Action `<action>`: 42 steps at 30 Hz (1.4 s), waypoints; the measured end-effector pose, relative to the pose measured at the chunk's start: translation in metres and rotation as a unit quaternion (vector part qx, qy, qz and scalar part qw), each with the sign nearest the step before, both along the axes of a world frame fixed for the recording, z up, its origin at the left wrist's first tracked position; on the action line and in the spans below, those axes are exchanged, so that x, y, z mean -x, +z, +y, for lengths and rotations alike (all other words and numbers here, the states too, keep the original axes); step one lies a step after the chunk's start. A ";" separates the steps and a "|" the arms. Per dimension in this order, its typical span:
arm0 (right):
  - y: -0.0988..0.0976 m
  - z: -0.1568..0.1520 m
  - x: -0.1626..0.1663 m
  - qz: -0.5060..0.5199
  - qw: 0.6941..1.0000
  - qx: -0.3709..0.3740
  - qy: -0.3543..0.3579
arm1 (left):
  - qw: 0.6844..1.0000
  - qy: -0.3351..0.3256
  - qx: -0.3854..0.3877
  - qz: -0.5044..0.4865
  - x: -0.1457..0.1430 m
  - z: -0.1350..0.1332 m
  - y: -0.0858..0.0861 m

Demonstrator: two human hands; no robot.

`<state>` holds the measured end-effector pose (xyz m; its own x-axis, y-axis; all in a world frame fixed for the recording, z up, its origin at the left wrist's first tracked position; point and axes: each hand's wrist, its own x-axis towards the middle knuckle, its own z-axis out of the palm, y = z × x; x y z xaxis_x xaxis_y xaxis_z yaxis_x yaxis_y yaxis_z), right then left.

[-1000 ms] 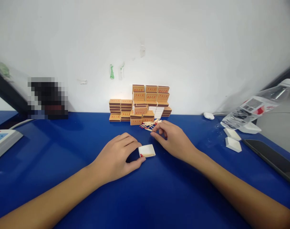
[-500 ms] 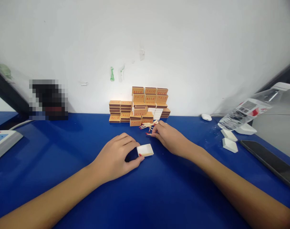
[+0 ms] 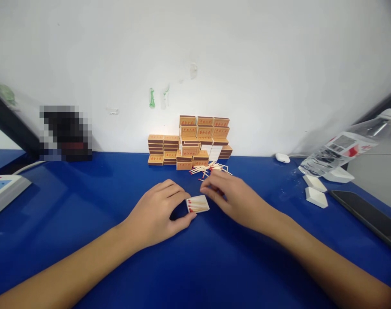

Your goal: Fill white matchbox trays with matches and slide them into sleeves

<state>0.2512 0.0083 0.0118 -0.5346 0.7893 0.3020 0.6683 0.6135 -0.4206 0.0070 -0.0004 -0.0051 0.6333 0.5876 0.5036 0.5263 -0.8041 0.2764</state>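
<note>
1. Nearest me, my left hand (image 3: pixel 160 210) is curved into a C, palm down, thumb on the near side and forefinger at the far left corner. Between them it has the left end of the white tray (image 3: pixel 200 198), lightly gripped as far as I can judge, flat on the blue table (image 3: pixel 195 266).
2. The tray's long axis runs left to right, its right end tipped slightly away from me. Inside, several matches (image 3: pixel 198 210) lie roughly along that axis, red heads to the left, towards my left hand.
3. My right hand (image 3: pixel 236 193) is just beyond the tray's right end. Its thumb and forefinger are drawn nearly together; I cannot tell whether anything is between them.
4. The relation I judge to matter most: the tray is touching my left hand, while from my right fingertips it lies only a little nearer me and slightly left, close but apart.
5. Past those fingertips, one match (image 3: pixel 201 180) shows its red head, the rest partly hidden. Beyond it lies the loose match pile (image 3: pixel 211 168), much nearer my right hand than my left, sticks pointing various ways.
6. Farthest, just behind the pile, the stacked matchboxes (image 3: pixel 204 131) stand near the wall (image 3: pixel 266 77), out of contact with both hands.
</note>
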 end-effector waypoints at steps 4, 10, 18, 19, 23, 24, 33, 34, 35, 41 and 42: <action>-0.014 0.020 -0.013 0.002 0.994 -0.024 -0.104 | 1.000 -0.006 -0.008 -0.002 0.000 -0.002 0.000; -0.020 0.039 -0.019 -0.015 0.996 0.027 -0.081 | 1.000 -0.009 -0.003 0.006 0.000 -0.002 -0.001; 0.001 0.004 -0.006 -0.011 0.998 0.066 -0.002 | 0.999 0.038 -0.010 0.012 0.000 0.001 -0.002; 0.003 0.000 -0.002 -0.017 0.998 0.065 0.010 | 0.999 0.035 -0.009 0.011 0.001 0.001 -0.002; 0.002 0.000 0.001 0.006 0.999 0.035 0.005 | 1.000 0.020 -0.009 0.006 0.001 0.000 -0.002; 0.000 0.003 -0.001 0.020 0.999 0.020 -0.020 | 1.000 0.015 -0.017 0.003 0.000 -0.001 -0.001; -0.022 0.041 -0.010 -0.030 0.974 0.017 -0.224 | 0.998 -0.029 -0.054 0.000 -0.001 -0.004 0.000; -0.022 0.042 -0.010 -0.050 0.972 0.030 -0.226 | 0.999 -0.023 -0.047 0.000 -0.001 -0.003 -0.001; -0.021 0.042 -0.010 -0.067 0.971 0.040 -0.227 | 0.999 -0.014 -0.040 0.000 0.000 -0.002 -0.002; -0.005 0.025 -0.022 -0.068 0.986 0.015 -0.151 | 0.998 0.052 -0.009 0.017 0.001 0.000 -0.004; -0.001 0.020 -0.021 -0.052 0.992 0.012 -0.114 | 0.998 0.053 -0.005 0.019 0.001 0.000 -0.003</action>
<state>0.2726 0.0280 0.0107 -0.3683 0.8998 0.2340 0.8295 0.4317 -0.3544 0.0061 -0.0002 -0.0085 0.5867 0.6471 0.4870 0.6180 -0.7463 0.2472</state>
